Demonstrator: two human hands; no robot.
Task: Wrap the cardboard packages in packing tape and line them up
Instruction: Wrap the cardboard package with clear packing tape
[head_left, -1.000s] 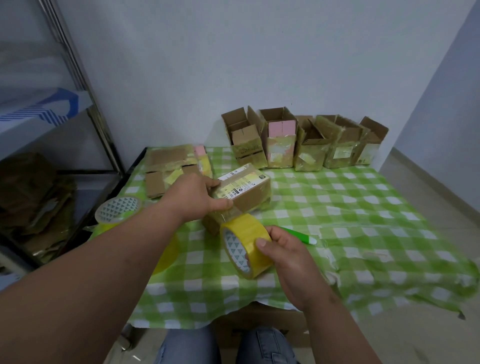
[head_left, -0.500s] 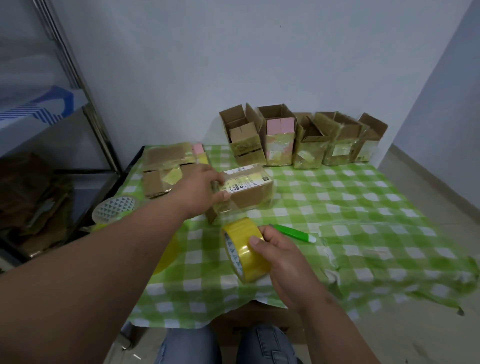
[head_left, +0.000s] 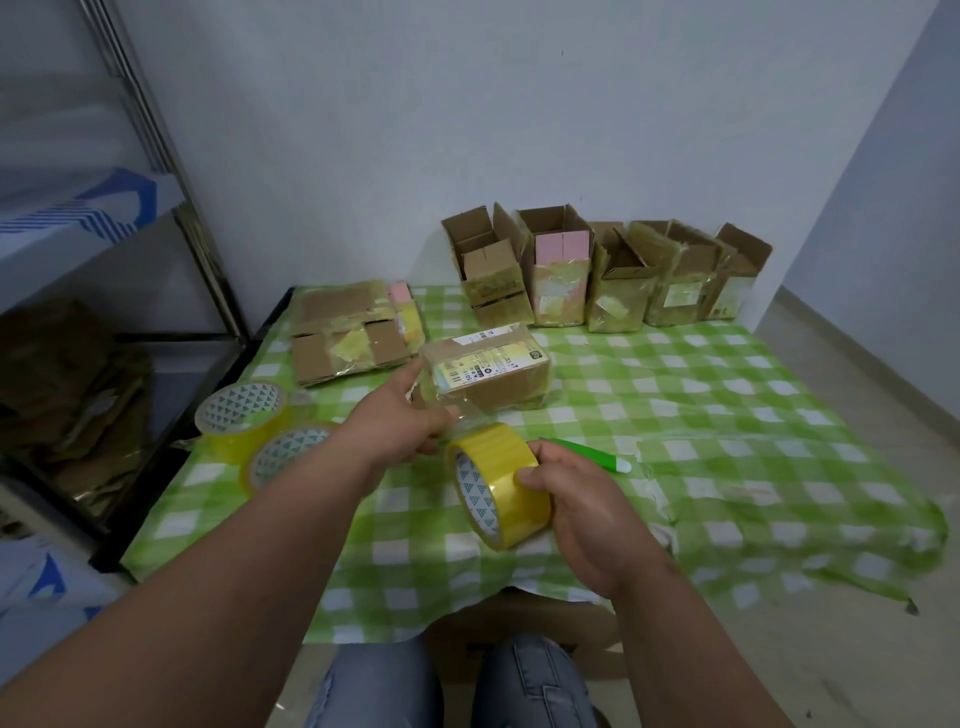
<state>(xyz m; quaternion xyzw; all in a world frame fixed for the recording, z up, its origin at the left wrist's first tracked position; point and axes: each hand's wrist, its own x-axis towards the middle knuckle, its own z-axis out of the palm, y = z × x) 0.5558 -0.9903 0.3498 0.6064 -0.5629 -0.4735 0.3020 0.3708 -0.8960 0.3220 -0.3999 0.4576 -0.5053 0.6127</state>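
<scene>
The left hand (head_left: 400, 428) hides the package's (head_left: 488, 371) near corner; its label print is unreadable.

Yellow tape roll (head_left: 506, 486); green-white checked tablecloth (head_left: 727, 415); brown box (head_left: 488, 371); green pen (head_left: 587, 452).

Single head view, looking forward-down over table (head_left: 727, 395), close above hands.
</scene>
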